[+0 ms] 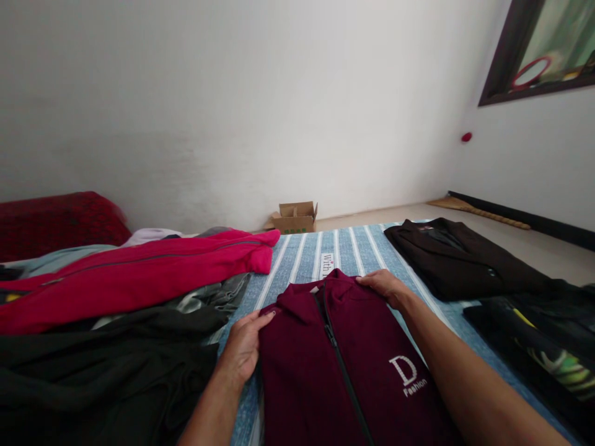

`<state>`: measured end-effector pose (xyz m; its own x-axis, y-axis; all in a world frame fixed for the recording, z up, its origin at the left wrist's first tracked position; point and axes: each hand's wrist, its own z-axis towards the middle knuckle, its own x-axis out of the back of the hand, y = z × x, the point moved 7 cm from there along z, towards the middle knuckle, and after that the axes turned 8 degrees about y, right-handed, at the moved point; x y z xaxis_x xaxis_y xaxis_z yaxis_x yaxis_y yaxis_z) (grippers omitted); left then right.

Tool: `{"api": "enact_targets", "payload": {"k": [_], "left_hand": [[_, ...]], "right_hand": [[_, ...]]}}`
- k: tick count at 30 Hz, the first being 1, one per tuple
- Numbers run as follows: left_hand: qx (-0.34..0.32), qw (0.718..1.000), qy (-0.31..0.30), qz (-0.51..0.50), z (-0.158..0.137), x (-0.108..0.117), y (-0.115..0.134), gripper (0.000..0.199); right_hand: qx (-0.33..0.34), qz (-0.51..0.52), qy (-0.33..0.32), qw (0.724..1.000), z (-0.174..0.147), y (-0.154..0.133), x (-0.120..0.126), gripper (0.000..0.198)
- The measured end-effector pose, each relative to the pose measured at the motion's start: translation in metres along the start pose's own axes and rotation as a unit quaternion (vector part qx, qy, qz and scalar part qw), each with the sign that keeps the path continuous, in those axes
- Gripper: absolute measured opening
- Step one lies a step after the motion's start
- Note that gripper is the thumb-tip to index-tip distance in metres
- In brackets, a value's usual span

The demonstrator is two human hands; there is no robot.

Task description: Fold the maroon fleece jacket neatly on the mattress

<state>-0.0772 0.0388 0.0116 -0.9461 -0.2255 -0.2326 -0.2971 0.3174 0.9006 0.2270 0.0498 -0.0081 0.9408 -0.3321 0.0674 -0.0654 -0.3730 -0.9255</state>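
A maroon zip-up jacket point(307, 353) lies front side up before me, its collar pointing away and its dark zipper mostly closed. White lettering, a large "D" over "Fashion", shows on its right half. My left hand point(244, 344) pinches the jacket's left shoulder edge between thumb and fingers. At the other shoulder, near the collar, my right hand point(383, 285) grips the cloth, its fingertips partly tucked out of sight. Beneath the jacket is a blue bedspread with white stripes point(288, 266). The jacket's lower end runs out of view.
Left, a bright pink zip garment point(162, 266) lies on a clothes pile, with black clothing point(106, 371) nearer. Right are a folded dark brown jacket point(469, 257) and a dark printed garment point(553, 353). An open cardboard box point(297, 217) stands by the wall beyond the bedspread.
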Motion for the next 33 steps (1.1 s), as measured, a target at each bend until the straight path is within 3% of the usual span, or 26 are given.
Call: {"api": "enact_targets", "payload": {"k": [9, 15, 19, 22, 25, 27, 30, 31, 33], "left_hand": [[-0.008, 0.999, -0.043, -0.030, 0.004, -0.013, 0.002, 0.019], [-0.016, 0.998, -0.055, 0.007, 0.007, -0.018, -0.003, 0.023], [-0.078, 0.994, -0.016, 0.075, 0.013, -0.010, 0.000, 0.027], [-0.181, 0.959, 0.101, 0.195, 0.011, 0.003, 0.016, 0.025], [-0.315, 0.875, 0.185, 0.318, -0.011, -0.002, 0.041, 0.026], [-0.389, 0.830, 0.167, 0.363, -0.029, -0.019, 0.052, 0.023], [-0.437, 0.808, 0.080, 0.386, -0.050, -0.051, 0.056, 0.019], [-0.440, 0.807, 0.043, 0.391, -0.055, -0.062, 0.054, 0.020], [-0.432, 0.808, -0.021, 0.400, -0.061, -0.083, 0.047, 0.027]], "right_hand": [[0.084, -0.009, 0.107, 0.991, -0.001, -0.008, 0.019, 0.009], [0.126, -0.115, 0.157, 0.973, 0.001, -0.002, 0.025, 0.012], [0.170, -0.206, 0.184, 0.946, 0.002, -0.008, 0.028, 0.012], [0.188, -0.264, 0.201, 0.925, 0.000, -0.009, 0.029, 0.014], [0.189, -0.312, 0.221, 0.904, -0.007, -0.010, 0.030, 0.018], [0.189, -0.343, 0.246, 0.886, -0.016, -0.016, 0.032, 0.023], [0.220, -0.384, 0.272, 0.854, -0.035, -0.033, 0.030, 0.025], [0.242, -0.381, 0.252, 0.856, -0.040, -0.039, 0.025, 0.024], [0.289, -0.337, 0.146, 0.884, -0.046, -0.045, 0.009, 0.024]]}}
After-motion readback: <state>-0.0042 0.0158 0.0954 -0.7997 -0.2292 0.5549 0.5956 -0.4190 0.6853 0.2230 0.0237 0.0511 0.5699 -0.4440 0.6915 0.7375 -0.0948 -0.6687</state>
